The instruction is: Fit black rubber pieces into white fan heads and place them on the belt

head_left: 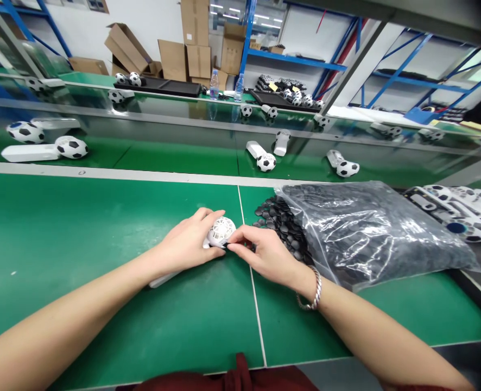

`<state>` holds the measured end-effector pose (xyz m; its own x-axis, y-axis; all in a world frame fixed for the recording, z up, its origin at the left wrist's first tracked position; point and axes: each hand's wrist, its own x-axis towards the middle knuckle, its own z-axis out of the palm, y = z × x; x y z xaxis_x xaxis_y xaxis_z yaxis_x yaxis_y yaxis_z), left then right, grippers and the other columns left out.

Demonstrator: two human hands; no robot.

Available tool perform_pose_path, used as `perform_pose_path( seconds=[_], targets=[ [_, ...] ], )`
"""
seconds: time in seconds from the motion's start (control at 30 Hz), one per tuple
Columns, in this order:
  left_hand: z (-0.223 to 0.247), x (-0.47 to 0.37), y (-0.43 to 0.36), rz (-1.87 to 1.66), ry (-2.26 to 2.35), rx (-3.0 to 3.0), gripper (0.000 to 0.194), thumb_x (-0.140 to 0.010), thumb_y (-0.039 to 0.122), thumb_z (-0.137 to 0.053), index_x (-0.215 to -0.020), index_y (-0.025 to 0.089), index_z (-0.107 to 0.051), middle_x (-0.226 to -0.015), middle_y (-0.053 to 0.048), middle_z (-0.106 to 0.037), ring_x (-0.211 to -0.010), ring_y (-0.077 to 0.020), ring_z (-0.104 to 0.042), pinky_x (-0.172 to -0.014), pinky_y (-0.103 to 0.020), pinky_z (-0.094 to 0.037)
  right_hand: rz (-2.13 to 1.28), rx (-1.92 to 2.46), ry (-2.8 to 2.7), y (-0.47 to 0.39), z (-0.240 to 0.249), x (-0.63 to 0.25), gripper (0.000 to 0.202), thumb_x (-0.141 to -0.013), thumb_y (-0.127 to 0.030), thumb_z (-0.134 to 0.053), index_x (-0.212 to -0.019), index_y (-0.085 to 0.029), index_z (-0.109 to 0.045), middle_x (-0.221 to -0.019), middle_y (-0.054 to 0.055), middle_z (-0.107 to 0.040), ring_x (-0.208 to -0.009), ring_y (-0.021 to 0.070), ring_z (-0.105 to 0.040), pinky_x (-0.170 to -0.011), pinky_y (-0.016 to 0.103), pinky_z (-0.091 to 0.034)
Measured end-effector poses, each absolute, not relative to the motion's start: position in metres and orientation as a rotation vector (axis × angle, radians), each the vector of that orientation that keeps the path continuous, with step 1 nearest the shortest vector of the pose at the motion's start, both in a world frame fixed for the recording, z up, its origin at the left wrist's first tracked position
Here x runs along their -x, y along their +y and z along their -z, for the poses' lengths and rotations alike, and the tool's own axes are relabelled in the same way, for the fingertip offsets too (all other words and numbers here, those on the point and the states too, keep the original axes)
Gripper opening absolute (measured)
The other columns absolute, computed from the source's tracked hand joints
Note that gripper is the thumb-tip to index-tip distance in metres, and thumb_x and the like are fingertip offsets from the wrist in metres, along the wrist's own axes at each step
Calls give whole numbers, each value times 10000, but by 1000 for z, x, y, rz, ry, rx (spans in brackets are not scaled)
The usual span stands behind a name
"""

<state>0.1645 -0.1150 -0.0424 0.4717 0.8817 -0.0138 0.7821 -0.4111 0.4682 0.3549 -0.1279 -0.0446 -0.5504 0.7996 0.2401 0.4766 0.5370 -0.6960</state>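
1. The left hand (187, 241) lies on the green bench (81, 239), fingers curled over a small white handheld fan with a round lattice head (221, 230), pressing it down; the fan's white handle pokes out beneath the wrist.
2. The fan head sits between both hands, touching each.
3. The right hand (265, 254), a silver chain bracelet (312, 290) on its wrist, pinches a small black piece (223, 245) against the fan head's lower edge.
4. Just right of that hand, loose dark flat plastic pieces (279, 217) spill from a clear plastic bag (366, 228) lying on the bench.
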Motion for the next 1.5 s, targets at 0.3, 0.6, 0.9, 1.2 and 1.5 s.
perform_pose_path(
  seconds=[0.3,0.6,0.9,1.2,1.5],
  targets=[
    [40,-165,-115,-326,1399,-2295,626,-747,475,-537,-1285,208,-362,-1206,-79,-462,-1028,-264,-512,-805,-363,-445,-738,1080,-2101,-127,56,-349,22,-771,-159,-577,-785,-174,-569,-840,20,-489,-814,119,-499,-730,258,-440],
    [41,-168,-113,-416,1375,-2288,536,-721,439,-587,-1195,222,-459,-1042,-44,-515,-893,-220,-546,-739,-323,-443,-958,1149,-1950,-123,62,-349,232,-721,-194,-608,-824,-200,-400,-1092,52,-558,-1001,160,-518,-758,300,-458],
    [43,-167,-117,-317,1429,-2352,595,-727,456,-548,-1255,243,-375,-1157,-53,-493,-959,-251,-546,-782,-352,-445,-852,1184,-1961,-107,55,-362,198,-733,-278,-625,-872,-182,-520,-930,25,-617,-849,139,-573,-695,266,-464],
    [42,-157,-109,-324,1394,-2509,499,-693,159,-462,-1186,209,-397,-1187,-62,-491,-991,-249,-526,-801,-359,-429,-121,1662,-2383,-84,47,-402,117,-788,-184,-558,-781,-204,-672,-838,33,-654,-820,183,-558,-715,292,-428],
    [43,-155,-105,-320,1238,-2574,613,-683,16,-379,-1237,275,-411,-1137,-35,-527,-1004,-225,-499,-796,-352,-387,128,1605,-2638,-82,57,-398,207,-826,-103,-456,-862,-120,-659,-841,107,-644,-818,218,-556,-721,319,-438]
  ],
)
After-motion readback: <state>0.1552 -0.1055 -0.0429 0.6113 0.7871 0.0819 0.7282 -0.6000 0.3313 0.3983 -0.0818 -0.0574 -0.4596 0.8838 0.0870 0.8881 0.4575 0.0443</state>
